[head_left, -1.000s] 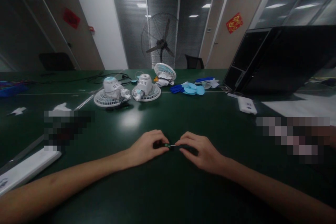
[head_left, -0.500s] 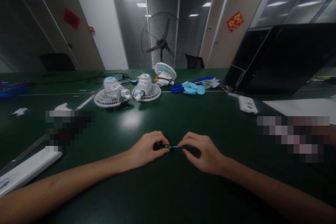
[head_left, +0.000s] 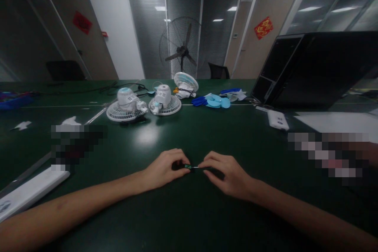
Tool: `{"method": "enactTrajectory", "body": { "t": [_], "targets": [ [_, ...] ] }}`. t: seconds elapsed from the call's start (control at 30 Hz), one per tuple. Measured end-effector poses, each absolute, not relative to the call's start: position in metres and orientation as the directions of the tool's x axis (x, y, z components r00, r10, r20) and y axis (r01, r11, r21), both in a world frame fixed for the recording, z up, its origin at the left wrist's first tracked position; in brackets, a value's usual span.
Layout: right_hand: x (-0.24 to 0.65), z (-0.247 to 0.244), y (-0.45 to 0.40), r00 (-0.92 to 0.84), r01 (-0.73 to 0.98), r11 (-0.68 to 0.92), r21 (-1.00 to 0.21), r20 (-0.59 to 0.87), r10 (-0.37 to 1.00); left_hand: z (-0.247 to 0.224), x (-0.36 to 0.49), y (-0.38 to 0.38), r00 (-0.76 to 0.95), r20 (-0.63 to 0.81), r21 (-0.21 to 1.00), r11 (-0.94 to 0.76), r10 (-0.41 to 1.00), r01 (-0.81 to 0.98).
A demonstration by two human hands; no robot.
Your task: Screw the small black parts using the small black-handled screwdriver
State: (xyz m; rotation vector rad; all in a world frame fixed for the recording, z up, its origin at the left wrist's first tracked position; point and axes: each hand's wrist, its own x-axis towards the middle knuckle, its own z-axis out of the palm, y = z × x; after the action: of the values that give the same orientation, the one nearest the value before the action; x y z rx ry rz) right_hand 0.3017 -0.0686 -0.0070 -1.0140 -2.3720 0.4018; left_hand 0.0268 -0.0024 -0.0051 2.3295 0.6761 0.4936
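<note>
Between the thumb and fingertips of my left hand (head_left: 168,169) is a small green piece (head_left: 188,166) that looks like a circuit board. My right hand (head_left: 226,171) is closed around the dark handle of a thin screwdriver-like tool (head_left: 195,167). Its metal shaft points left and meets the edge of the green piece, or comes very close to it; which of the two is too small to tell. Both hands rest low over the dark green table (head_left: 165,220), fingertips facing each other a short way apart. My palms hide most of the handle.
Beyond my hands lie white fan heads (head_left: 126,104), (head_left: 164,102), and another (head_left: 186,86). Blue fan blades (head_left: 217,101) lie beside blue gloves (head_left: 199,101). A white box-like part (head_left: 277,120) sits right, below a large black case (head_left: 321,71). A white panel (head_left: 32,191) lies left.
My hands keep the same grip, with only a slight shift of the tool and fingers. The whole view has moved down a little in the picture.
</note>
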Motion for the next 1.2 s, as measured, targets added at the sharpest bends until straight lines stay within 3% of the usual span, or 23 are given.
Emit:
{"method": "enactTrajectory", "body": {
  "t": [0.4, 0.5, 0.63, 0.7, 1.2],
  "targets": [
    [0.300, -0.003, -0.069, -0.584, 0.625, 0.627, -0.464, 0.255, 0.771, -0.004, 0.027, -0.002, 0.786, 0.156, 0.688, -0.637, 0.598, 0.348],
    [0.295, -0.002, -0.068, -0.581, 0.693, 0.612, -0.381, 0.208, 0.787, -0.004, 0.028, -0.004, 0.785, 0.170, 0.666, -0.656, 0.596, 0.354],
    [0.285, -0.004, -0.067, -0.616, 0.757, 0.632, -0.167, 0.142, 0.775, -0.003, 0.030, -0.008, 0.807, 0.199, 0.625, -0.706, 0.556, 0.332],
    [0.282, -0.004, -0.068, -0.617, 0.763, 0.633, -0.131, 0.141, 0.774, -0.004, 0.030, -0.008, 0.819, 0.208, 0.621, -0.719, 0.535, 0.312],
    [0.280, -0.004, -0.073, -0.598, 0.755, 0.617, -0.223, 0.154, 0.787, -0.011, 0.030, -0.006, 0.825, 0.188, 0.642, -0.703, 0.532, 0.307]
  ]
}}
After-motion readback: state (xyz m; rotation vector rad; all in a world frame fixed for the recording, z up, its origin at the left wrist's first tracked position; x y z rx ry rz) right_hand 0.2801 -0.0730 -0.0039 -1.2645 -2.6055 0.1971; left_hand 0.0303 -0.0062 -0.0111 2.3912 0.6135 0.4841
